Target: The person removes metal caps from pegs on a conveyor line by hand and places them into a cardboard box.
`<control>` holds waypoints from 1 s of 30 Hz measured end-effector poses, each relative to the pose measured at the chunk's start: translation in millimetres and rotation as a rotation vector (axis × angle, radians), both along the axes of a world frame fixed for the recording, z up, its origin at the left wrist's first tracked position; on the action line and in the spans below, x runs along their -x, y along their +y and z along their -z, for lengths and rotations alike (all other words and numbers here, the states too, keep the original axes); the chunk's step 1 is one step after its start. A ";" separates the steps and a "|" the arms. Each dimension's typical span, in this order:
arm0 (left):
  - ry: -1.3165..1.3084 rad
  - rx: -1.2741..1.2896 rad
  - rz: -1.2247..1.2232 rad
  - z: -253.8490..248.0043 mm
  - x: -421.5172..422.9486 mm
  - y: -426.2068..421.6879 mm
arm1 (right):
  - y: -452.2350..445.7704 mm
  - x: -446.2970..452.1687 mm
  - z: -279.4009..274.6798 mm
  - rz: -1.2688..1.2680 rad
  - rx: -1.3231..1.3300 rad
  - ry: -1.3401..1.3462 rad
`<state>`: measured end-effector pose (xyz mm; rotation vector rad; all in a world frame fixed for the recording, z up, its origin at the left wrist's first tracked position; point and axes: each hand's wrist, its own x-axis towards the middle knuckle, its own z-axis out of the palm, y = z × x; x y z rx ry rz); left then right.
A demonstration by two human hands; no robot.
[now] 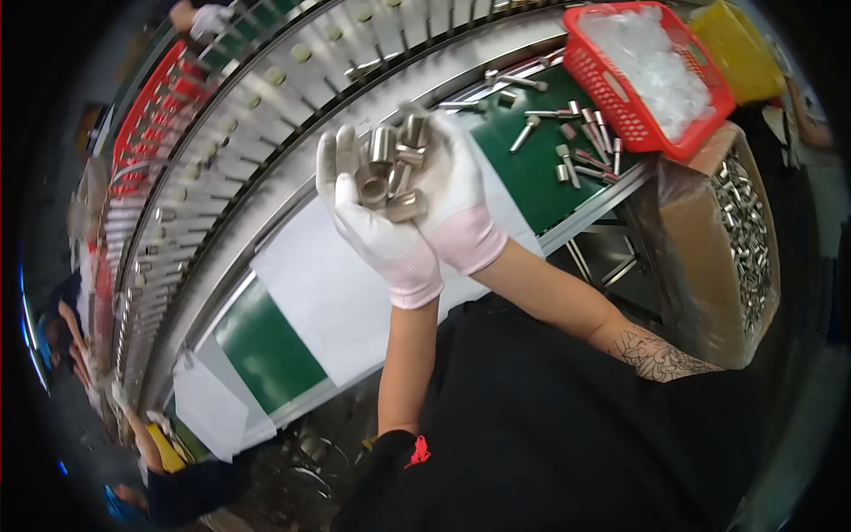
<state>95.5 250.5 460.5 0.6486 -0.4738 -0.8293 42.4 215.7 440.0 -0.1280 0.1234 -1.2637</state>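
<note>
Both of my hands wear white gloves with pink cuffs and are cupped side by side, palms up, over the bench. Several short, shiny metal sleeves lie heaped in the hollow they form. My left hand bears the heap from the left with its fingers curled up. On the other side, my right hand holds it, its fingertips partly hidden behind the sleeves. Below the hands a white sheet covers part of the green bench top. Loose metal parts with thin stems are scattered right of my right hand.
A red basket of clear plastic bags stands at the upper right. Beside it, a cardboard box holds many small metal parts. A curved conveyor with upright pins runs along the far side. Other people work at the left.
</note>
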 end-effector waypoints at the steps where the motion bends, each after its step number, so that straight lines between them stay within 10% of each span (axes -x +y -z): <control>1: -0.292 -0.118 -0.017 -2.6 17.1 -6.1 | -5.0 13.1 1.7 0.028 0.047 -0.002; 10: -0.722 0.471 0.772 -44.0 319.8 -42.0 | 25.4 335.9 -56.9 1.206 0.097 0.705; 12: -0.934 0.629 0.541 -38.2 386.6 -38.3 | 45.6 405.1 -89.5 1.332 0.078 0.789; 18: -0.855 0.576 0.710 0.2 212.7 -25.0 | 120.4 592.0 -42.6 1.788 -0.869 2.214; 24: -0.887 -0.395 0.129 73.4 -115.1 -48.6 | 12.6 369.8 26.3 1.496 -0.072 2.143; 27: -1.164 -0.493 -0.303 59.6 -232.8 -22.4 | -35.5 168.9 11.9 0.720 0.167 1.820; 30: -1.452 -0.583 -0.645 42.5 -313.4 -6.6 | -63.6 2.2 6.0 0.738 1.094 1.908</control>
